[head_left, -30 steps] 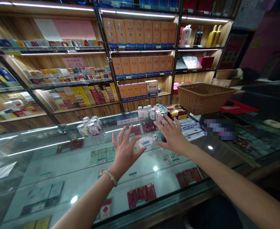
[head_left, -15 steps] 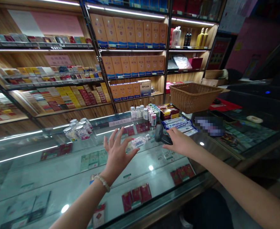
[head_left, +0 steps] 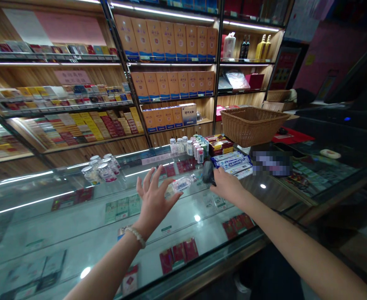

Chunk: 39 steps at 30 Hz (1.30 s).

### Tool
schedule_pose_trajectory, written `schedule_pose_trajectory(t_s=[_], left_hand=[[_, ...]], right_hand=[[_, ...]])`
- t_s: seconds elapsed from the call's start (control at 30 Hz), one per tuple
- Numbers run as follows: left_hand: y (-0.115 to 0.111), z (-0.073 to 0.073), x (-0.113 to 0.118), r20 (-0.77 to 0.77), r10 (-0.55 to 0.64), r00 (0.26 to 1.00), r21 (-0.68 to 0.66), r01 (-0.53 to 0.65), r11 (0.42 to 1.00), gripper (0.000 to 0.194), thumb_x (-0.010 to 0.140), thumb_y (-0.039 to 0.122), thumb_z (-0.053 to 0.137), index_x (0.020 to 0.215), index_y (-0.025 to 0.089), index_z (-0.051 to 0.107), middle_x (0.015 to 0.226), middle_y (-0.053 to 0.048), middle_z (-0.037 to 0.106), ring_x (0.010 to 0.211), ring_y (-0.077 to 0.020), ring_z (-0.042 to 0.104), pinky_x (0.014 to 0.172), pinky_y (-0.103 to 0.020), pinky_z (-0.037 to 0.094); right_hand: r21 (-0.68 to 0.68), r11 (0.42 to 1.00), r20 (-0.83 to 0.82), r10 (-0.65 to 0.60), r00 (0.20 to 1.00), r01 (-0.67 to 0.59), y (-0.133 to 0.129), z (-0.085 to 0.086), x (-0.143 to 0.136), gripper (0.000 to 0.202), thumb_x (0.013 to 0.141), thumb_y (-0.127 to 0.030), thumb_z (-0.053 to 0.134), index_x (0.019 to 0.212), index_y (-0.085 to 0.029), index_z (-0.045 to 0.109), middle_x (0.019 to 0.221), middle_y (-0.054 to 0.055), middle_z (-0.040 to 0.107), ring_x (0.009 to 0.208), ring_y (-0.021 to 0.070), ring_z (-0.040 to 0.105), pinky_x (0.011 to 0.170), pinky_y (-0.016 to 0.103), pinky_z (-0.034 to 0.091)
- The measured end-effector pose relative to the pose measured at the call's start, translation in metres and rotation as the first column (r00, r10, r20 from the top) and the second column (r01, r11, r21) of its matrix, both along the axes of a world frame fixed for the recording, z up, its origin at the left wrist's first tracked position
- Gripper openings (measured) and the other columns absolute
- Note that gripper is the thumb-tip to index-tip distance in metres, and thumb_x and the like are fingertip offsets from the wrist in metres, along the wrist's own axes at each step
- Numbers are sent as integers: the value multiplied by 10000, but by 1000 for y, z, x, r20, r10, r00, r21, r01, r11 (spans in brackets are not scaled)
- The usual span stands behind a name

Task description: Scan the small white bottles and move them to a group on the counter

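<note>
— Where do we have the bottle [head_left: 183, 183]?

— In our left hand [head_left: 173, 188], at the end away from its cap. Our thumb and forefinger close on it, while the other fingers spread up and away. It lies on its side above the glass of the counter [head_left: 98, 225]; we cannot tell whether it touches the glass.

— And our right hand [head_left: 216, 178]?

— Wrapped round the black scanner [head_left: 207, 172], whose head is near the bottle's cap, the two apart. We cannot see all our fingers there.

— What stands about them?

— Left of our left hand, a cluster of capped jars [head_left: 103, 168] on the counter. Beyond the scanner we see clear bottles [head_left: 180, 146], then pink and green tubes [head_left: 199, 154], with red and yellow packs [head_left: 219, 143] beside those.

— Nearer our right hand?

— Blue and white packets [head_left: 233, 163], laid flat. The wicker basket [head_left: 252, 125] is behind them.

— Anything under the glass?

— Red boxes [head_left: 179, 253], in front of us. Past the counter, orange cartons [head_left: 169, 39] stand in rows on the lit shelves [head_left: 177, 63].
</note>
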<state>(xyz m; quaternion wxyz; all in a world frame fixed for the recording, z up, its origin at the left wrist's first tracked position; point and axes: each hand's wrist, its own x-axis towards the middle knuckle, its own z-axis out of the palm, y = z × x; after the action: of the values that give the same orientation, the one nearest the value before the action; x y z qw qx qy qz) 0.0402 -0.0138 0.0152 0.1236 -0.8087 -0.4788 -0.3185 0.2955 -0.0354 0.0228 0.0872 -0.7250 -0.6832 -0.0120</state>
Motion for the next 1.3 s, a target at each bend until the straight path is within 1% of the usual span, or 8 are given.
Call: schedule_pose_trajectory(t_s=[0.17, 0.33, 0.47, 0.6, 0.7, 0.9, 1.07, 1.3], left_hand=[[-1, 1, 4, 6, -7, 1000, -8, 7, 1000, 316, 819, 438, 768, 1096, 291, 729, 1585, -106, 446, 1499, -380, 323, 1222, -674, 152], [0, 1, 8, 28, -27, 999, -10, 27, 1000, 325, 830, 461, 752, 1105, 288, 726, 1616, -100, 400, 1515, -377, 288, 1223, -663, 151], [0, 5, 16, 58, -39, 998, -21, 40, 999, 317, 841, 467, 737, 1103, 289, 725, 1624, -100, 384, 1521, -368, 277, 1227, -643, 161], [3, 10, 31, 73, -60, 996, -15, 61, 998, 324, 843, 490, 728, 1095, 286, 723, 1633, -88, 370, 1534, -359, 251, 1242, -623, 136], [9, 13, 45, 102, -64, 993, -7, 65, 998, 313, 842, 474, 734, 1085, 277, 726, 1631, -89, 373, 1533, -363, 250, 1246, -616, 122], [25, 5, 67, 153, -131, 980, 104, 116, 988, 328, 813, 469, 775, 1074, 275, 731, 1610, -100, 405, 1517, -373, 284, 1234, -622, 149], [31, -3, 77, 182, -141, 973, 134, 118, 984, 331, 785, 447, 808, 1064, 289, 730, 1607, -92, 410, 1495, -373, 324, 1229, -625, 168], [32, -6, 81, 175, -144, 974, 142, 120, 983, 324, 798, 455, 798, 1062, 281, 729, 1606, -119, 407, 1491, -368, 335, 1214, -631, 196]], right_hand=[[40, 998, -58, -39, 998, 41, -2, 4, 7, 273, 868, -298, 559, 1104, -163, 582, 1113, 143, 664, 957, 276, 693, 731, 333, 494], [253, 966, -350, 40, 936, 53, -15, 22, 25, 279, 811, -308, 568, 1061, -187, 594, 1018, 115, 700, 941, 288, 672, 759, 348, 491], [265, 964, -708, 170, 686, 34, -39, 34, 33, 209, 783, -327, 560, 968, -235, 592, 796, 10, 670, 688, 198, 624, 621, 307, 482], [75, 997, -948, 61, 313, 33, -67, 39, 30, 231, 763, -435, 632, 855, -236, 559, 525, -72, 517, 431, 123, 458, 429, 252, 389], [18, 1000, -976, 16, 219, 8, -84, 39, 25, 345, 717, -514, 733, 793, -224, 562, 477, -70, 516, 398, 99, 429, 403, 233, 359], [-89, 995, -976, -95, 197, 38, -106, 29, 16, 390, 704, -570, 730, 714, -204, 596, 442, -54, 512, 369, 96, 437, 389, 230, 354], [-22, 997, -945, -47, 323, 81, -117, 14, 10, 337, 754, -526, 680, 700, -202, 604, 443, -45, 517, 387, 113, 481, 423, 240, 398], [111, 980, -889, 24, 458, 164, -125, 12, -4, 306, 766, -517, 646, 728, -216, 614, 455, -36, 530, 386, 131, 486, 403, 248, 397]])
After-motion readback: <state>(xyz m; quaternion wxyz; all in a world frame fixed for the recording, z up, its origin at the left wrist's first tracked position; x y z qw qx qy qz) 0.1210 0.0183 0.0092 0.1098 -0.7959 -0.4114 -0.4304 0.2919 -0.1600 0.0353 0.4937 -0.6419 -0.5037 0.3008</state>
